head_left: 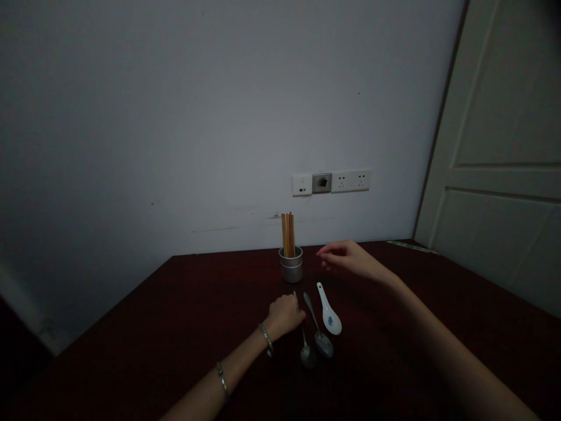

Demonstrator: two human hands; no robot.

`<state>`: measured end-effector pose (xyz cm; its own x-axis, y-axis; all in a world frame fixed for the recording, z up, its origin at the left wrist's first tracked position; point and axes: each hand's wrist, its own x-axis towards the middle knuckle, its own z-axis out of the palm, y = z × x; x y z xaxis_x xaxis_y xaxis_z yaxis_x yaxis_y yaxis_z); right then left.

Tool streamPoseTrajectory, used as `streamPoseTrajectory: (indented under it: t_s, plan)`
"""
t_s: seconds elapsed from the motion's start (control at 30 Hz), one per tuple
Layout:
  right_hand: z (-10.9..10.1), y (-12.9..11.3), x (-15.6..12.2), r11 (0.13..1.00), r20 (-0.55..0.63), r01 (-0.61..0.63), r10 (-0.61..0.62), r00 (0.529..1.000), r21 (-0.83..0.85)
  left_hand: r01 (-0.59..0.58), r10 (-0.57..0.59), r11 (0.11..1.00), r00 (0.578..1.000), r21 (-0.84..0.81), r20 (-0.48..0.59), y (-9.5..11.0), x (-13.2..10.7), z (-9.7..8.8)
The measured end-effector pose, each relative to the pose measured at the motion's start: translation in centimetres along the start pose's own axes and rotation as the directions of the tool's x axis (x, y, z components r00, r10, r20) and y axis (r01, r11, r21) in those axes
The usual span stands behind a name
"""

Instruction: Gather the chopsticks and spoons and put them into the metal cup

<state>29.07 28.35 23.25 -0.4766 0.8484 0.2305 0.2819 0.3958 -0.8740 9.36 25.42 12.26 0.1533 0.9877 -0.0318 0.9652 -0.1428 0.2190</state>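
Observation:
My left hand (284, 316) is closed around the handle of a metal spoon (308, 355), whose bowl points toward me; the fingertips are hidden behind the hand. A second metal spoon (323, 344) lies just right of it on the table. Farther right is a white ceramic soup spoon (329, 316) with a blue mark in its bowl. My right hand (344, 256) hovers to the right of a metal cup (292, 272), fingers bent and slightly apart, with nothing visible in them. Several wooden chopsticks (288, 235) stand upright in the cup.
The dark red table (210, 298) meets a pale wall (219, 128) at the back. Sockets and a switch (332, 182) sit on that wall above the cup. A light panelled door (495, 146) rises on the right, and a thin patterned strip (412, 247) lies near the back right edge.

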Motion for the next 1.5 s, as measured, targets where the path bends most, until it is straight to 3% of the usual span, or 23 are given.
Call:
streamPoseTrajectory:
  t_s: [0.2,0.4,0.53,0.63,0.73,0.83,1.1,1.5]
  plan:
    - [0.1,0.2,0.2,1.000,0.021,0.012,-0.012,1.000,0.010,0.009,-0.009,0.997,1.000,-0.071,-0.010,0.0,0.2,0.2]
    - [0.5,0.8,0.6,1.000,0.038,-0.006,0.005,0.999,0.020,0.000,0.013,0.970,0.998,-0.244,0.053,-0.2,0.1,-0.1]
    - [0.9,1.5,0.9,0.999,0.031,-0.012,0.010,0.999,0.043,-0.043,0.032,0.940,0.999,-0.338,-0.037,-0.5,-0.1,-0.5]
    - [1.5,1.8,1.2,0.996,-0.011,-0.024,0.026,1.000,0.087,-0.116,0.060,0.948,0.980,-0.295,-0.192,-0.3,-0.4,-1.6]
    - [2.4,1.5,1.3,0.988,-0.011,-0.006,0.007,1.000,0.156,-0.185,0.104,0.961,0.931,-0.206,-0.350,0.1,-0.9,-3.3]
    - [3.3,0.8,1.2,0.976,-0.008,0.037,-0.037,0.999,0.217,-0.229,0.152,0.965,0.884,-0.126,-0.442,0.7,-1.4,-4.9]
    - [4.5,-0.2,1.1,0.946,-0.121,0.172,-0.143,0.982,0.275,-0.241,0.210,0.971,0.849,-0.002,-0.485,2.0,-1.8,-6.7]
    - [5.2,0.3,1.4,0.932,-0.222,0.251,-0.195,0.955,0.261,-0.248,0.250,0.966,0.832,0.072,-0.495,2.1,-2.0,-6.5]
